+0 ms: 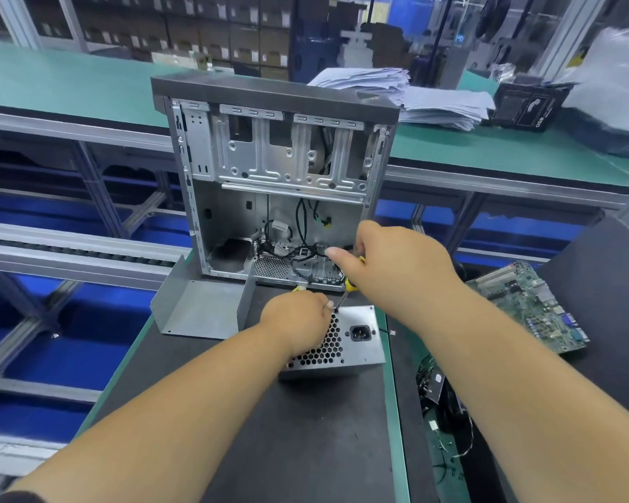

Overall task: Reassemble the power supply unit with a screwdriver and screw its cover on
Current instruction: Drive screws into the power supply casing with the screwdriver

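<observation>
My left hand (298, 317) gripped the top edge of the power supply unit (342, 343), steadying it on the mat just beneath my wrist. My right hand (389, 263), above and beyond it, was curled round the screwdriver (349, 285), whose tip met a screw hole at the unit's upper corner, right beside my left fingertips. I judged the tip could slip out and jab those fingers if I drove it at that slant.
</observation>
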Motion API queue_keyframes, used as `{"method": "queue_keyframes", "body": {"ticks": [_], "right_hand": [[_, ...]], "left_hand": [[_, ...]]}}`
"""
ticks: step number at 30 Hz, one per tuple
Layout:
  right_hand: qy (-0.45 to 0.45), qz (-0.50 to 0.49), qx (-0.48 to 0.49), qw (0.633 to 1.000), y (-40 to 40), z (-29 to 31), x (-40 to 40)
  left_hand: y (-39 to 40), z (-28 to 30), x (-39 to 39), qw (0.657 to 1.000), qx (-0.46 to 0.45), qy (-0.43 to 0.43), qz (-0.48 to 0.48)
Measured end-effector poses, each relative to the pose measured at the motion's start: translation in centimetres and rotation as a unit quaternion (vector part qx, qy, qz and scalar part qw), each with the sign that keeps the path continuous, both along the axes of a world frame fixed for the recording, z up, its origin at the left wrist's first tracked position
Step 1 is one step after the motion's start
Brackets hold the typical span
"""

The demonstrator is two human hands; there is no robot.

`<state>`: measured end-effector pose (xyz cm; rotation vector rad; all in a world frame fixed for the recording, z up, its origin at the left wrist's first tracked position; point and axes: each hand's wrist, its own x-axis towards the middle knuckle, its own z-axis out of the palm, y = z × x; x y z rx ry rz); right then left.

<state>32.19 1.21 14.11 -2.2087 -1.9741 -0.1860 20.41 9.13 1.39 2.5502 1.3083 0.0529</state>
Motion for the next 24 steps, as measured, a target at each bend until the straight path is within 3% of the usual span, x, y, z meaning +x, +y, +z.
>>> {"method": "queue_keyframes", "body": {"ticks": [1, 4, 8, 11, 14, 16, 17, 22, 24], "right_hand": [[-0.012, -0.007, -0.009, 1.0, 0.2, 0.1, 0.0], [0.088, 0.032, -0.031, 0.995, 0.5, 0.8, 0.0], [0.143, 0.063, -0.025, 0.987, 0.2, 0.7, 0.3], [0.172, 0.055, -0.038, 0.983, 0.3, -0.2, 0.2], [0.084, 0.014, -0.022, 0.996, 0.7, -0.9, 0.3], [0.002, -0.014, -0.019, 1.0, 1.2, -0.9, 0.4], [0.005, -0.016, -0.025, 1.0, 1.5, -0.8, 0.5], [0.187, 0.062, -0.06, 0.978, 2.2, -0.2, 0.4], [0.185, 0.076, -0.059, 0.978, 2.2, -0.2, 0.0]], "left_hand": [[0.0, 0.2, 0.0, 1.0, -0.009, 0.005, -0.004], [0.3, 0.7, -0.2, 0.998, -0.055, 0.015, -0.026], [1.6, 1.0, -1.1, 0.992, -0.117, -0.009, -0.033], [1.1, 0.0, -1.0, 0.993, -0.109, 0.008, -0.035], [0.8, -0.8, -0.6, 0.997, -0.069, 0.015, -0.031], [1.2, -0.8, -0.8, 0.996, -0.08, 0.003, -0.031], [1.4, -0.8, -0.9, 0.995, -0.092, -0.004, -0.03], [1.8, -1.1, -1.1, 0.994, -0.105, -0.014, -0.028], [1.8, -1.1, -1.1, 0.993, -0.112, -0.015, -0.028]]}}
